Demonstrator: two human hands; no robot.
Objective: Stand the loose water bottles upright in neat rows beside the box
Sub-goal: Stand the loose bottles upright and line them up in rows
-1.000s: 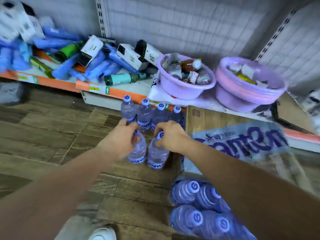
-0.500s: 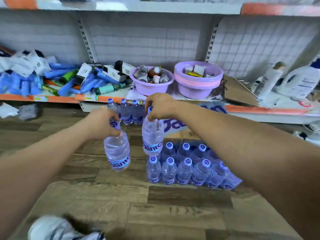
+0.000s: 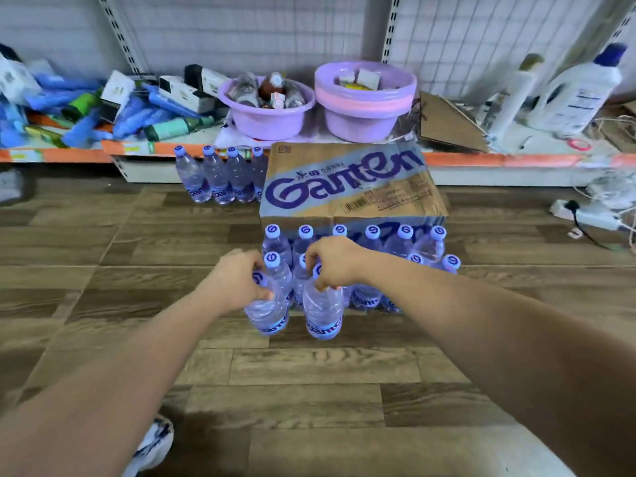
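Observation:
A cardboard Ganten box (image 3: 351,187) stands on the wooden floor against the low shelf. Two rows of upright water bottles (image 3: 373,242) with blue caps stand at its near side. Another short row of bottles (image 3: 216,180) stands to the box's left, by the shelf. My left hand (image 3: 237,282) grips the neck of one water bottle (image 3: 266,315), slightly tilted, at the left front of the rows. My right hand (image 3: 335,261) holds a second water bottle (image 3: 322,313) by its top, upright, just beside it. Whether either bottle's base touches the floor is unclear.
The low shelf (image 3: 516,158) behind carries two purple basins (image 3: 364,101), blue tubes and cartons (image 3: 113,108), white detergent bottles (image 3: 578,91) and torn cardboard. A white power strip with cables (image 3: 588,215) lies on the floor at right. My shoe (image 3: 155,445) shows at the bottom.
Both hands carried their bottles from beside the far left row, lifted them, and now hold them low at the front of the rows near the box. The view shifted right.

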